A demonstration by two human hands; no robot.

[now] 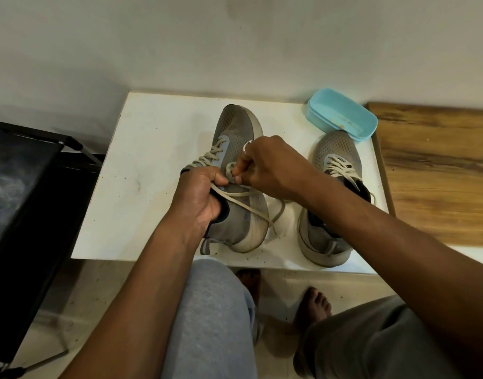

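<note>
Two grey mesh sneakers stand on a low white table. The left sneaker is tilted onto its side, sole edge to the right. My left hand grips its dark collar, thumb over a loose beige lace. My right hand pinches a small grey wad of cloth against the shoe near the tongue. The right sneaker stands upright, laced, partly hidden under my right forearm.
A light blue plastic box sits at the table's back right, touching the right sneaker's toe. A wooden surface adjoins on the right, a black rack on the left. The wall is close behind. My knees and bare feet are below the front edge.
</note>
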